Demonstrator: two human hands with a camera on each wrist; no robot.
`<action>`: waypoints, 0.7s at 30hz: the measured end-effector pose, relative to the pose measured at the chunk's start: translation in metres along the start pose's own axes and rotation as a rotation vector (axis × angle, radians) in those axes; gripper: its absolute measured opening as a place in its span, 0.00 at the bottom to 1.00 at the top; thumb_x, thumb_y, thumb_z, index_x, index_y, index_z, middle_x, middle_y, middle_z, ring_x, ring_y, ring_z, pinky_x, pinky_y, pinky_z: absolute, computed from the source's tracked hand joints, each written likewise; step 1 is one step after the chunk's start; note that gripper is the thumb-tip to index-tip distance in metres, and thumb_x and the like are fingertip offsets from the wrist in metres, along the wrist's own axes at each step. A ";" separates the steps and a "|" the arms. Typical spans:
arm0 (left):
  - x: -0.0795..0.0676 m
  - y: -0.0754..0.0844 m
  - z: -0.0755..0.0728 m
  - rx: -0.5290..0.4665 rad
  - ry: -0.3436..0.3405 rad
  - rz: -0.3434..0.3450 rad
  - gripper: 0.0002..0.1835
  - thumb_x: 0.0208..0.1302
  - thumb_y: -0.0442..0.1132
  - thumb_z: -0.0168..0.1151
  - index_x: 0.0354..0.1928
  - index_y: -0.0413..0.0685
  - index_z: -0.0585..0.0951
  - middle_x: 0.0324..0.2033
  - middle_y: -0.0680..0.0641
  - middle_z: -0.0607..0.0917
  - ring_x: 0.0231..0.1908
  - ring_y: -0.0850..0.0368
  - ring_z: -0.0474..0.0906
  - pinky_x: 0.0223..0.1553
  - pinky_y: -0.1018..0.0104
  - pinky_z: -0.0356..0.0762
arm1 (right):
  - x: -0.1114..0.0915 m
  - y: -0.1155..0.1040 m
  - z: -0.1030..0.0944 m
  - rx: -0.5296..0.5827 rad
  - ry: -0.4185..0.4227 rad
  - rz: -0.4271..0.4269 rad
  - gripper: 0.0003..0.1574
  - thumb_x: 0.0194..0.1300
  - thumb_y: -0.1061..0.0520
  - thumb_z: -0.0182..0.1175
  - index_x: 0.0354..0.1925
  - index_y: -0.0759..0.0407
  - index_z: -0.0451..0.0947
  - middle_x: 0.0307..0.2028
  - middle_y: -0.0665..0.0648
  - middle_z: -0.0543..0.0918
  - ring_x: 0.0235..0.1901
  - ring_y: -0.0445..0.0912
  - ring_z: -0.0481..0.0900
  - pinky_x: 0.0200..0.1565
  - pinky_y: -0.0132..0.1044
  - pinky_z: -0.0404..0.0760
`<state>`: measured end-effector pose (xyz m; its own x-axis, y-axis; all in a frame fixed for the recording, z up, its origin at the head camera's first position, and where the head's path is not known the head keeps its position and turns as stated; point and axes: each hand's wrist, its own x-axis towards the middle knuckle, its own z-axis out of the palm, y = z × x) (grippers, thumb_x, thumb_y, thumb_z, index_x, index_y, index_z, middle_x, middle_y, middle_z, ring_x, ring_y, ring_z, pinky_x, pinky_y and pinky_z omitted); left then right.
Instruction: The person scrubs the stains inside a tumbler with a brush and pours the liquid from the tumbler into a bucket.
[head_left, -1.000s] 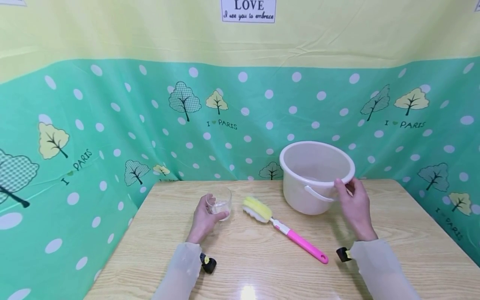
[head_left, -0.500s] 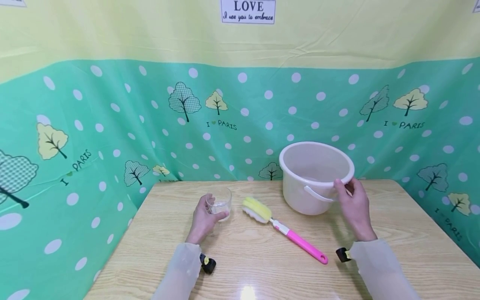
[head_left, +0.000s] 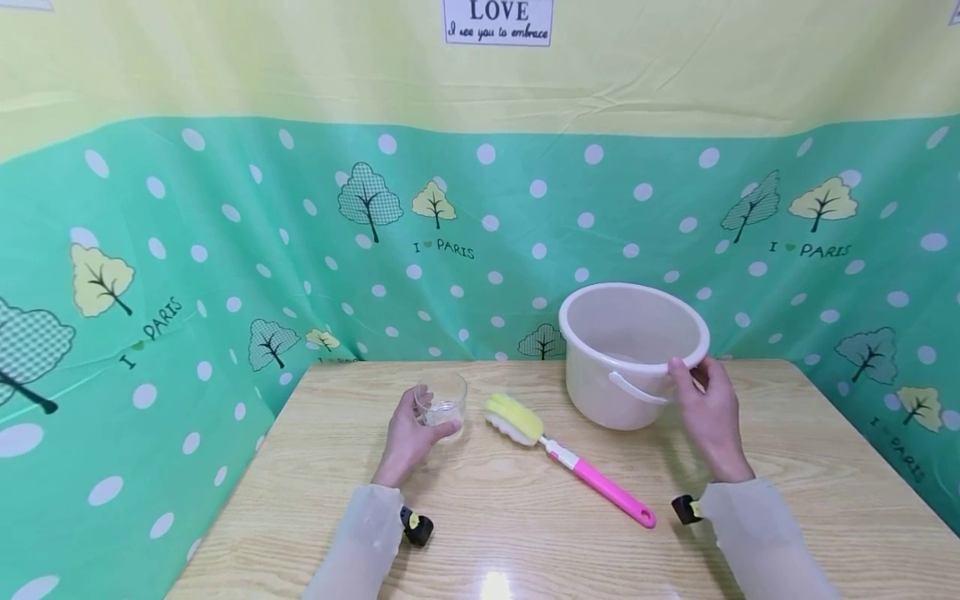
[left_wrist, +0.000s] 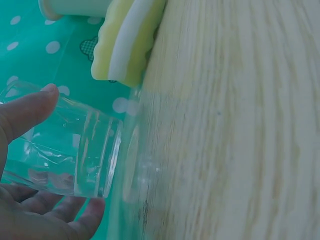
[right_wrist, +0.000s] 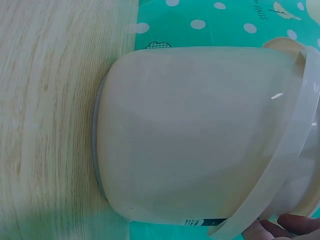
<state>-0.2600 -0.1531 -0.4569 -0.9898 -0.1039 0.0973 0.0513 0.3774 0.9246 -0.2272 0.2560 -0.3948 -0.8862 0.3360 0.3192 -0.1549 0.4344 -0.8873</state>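
Note:
My left hand (head_left: 408, 437) holds a clear glass cup (left_wrist: 92, 150), thumb on one side and fingers on the other. The cup is upright at the left of the table; I cannot tell if its base touches the wood. My right hand (head_left: 708, 412) grips the rim of a white plastic bucket (head_left: 611, 396) at its right side. The bucket stands upright at the back right, its handle (head_left: 637, 388) hanging down in front. Between the hands lies a sponge bottle brush (head_left: 600, 483) with a yellow and white head (left_wrist: 127, 37) and a pink handle.
All of this is on a light wood-grain table (head_left: 480, 542). A green and yellow printed cloth (head_left: 480, 208) hangs behind the table and along both sides. A black wrist camera (head_left: 417, 528) sits by the left sleeve.
The left hand has shifted very slightly to the right with the glass cup. The right hand, bucket and bottle brush look the same.

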 end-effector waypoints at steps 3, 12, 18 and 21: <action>0.000 0.001 0.001 0.000 0.001 -0.001 0.50 0.44 0.42 0.78 0.69 0.45 0.61 0.63 0.42 0.71 0.60 0.43 0.67 0.60 0.50 0.68 | 0.000 0.000 0.000 0.004 0.003 0.004 0.42 0.70 0.37 0.48 0.70 0.62 0.56 0.64 0.65 0.66 0.65 0.59 0.62 0.60 0.58 0.67; -0.001 0.003 -0.001 -0.009 0.010 -0.003 0.50 0.43 0.44 0.79 0.69 0.47 0.62 0.62 0.44 0.72 0.59 0.44 0.67 0.57 0.50 0.70 | -0.001 0.000 0.000 0.006 0.005 0.010 0.41 0.70 0.37 0.48 0.70 0.60 0.56 0.64 0.64 0.66 0.65 0.58 0.62 0.60 0.58 0.68; -0.002 0.005 -0.001 -0.010 0.010 -0.002 0.50 0.43 0.45 0.79 0.69 0.49 0.62 0.63 0.44 0.72 0.60 0.44 0.67 0.57 0.50 0.71 | -0.001 -0.001 -0.001 0.005 -0.001 0.016 0.42 0.70 0.37 0.48 0.70 0.61 0.56 0.65 0.64 0.66 0.65 0.58 0.62 0.60 0.57 0.68; -0.003 0.007 0.000 -0.022 0.009 0.004 0.49 0.44 0.45 0.78 0.69 0.49 0.62 0.63 0.44 0.71 0.60 0.44 0.67 0.57 0.50 0.71 | -0.001 -0.001 -0.001 0.003 -0.002 0.020 0.42 0.70 0.36 0.47 0.70 0.62 0.55 0.65 0.64 0.65 0.65 0.58 0.62 0.60 0.57 0.67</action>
<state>-0.2571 -0.1505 -0.4509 -0.9883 -0.1110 0.1044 0.0583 0.3575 0.9321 -0.2259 0.2558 -0.3944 -0.8901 0.3424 0.3008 -0.1387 0.4252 -0.8944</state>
